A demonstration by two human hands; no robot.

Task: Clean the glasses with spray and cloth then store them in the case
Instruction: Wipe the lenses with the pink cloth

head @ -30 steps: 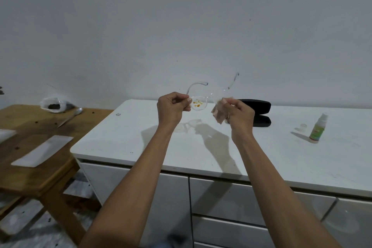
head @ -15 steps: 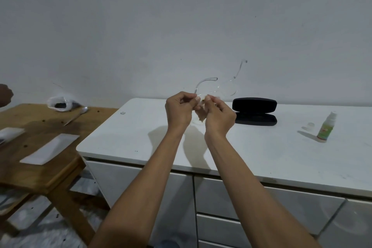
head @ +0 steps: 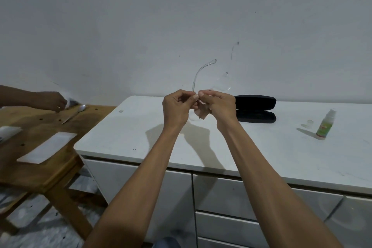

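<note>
Setting, as I read it from the head camera: a plain domestic room, likely a home. Evidence: bare white plastered wall (head: pixel 141 26), scuffed; white cabinet with drawer fronts (head: pixel 231 197) under a white table (head: pixel 124 133); low wooden side table (head: pixel 40 169) carrying a spoon (head: pixel 80 109); speckled tiled floor (head: pixel 40 231). I see no shop or lab fittings.

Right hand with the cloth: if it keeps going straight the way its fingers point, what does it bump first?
The right hand points left at the left hand, with the glasses pinched between them. It would likely meet that lens and those fingers at once.
</note>
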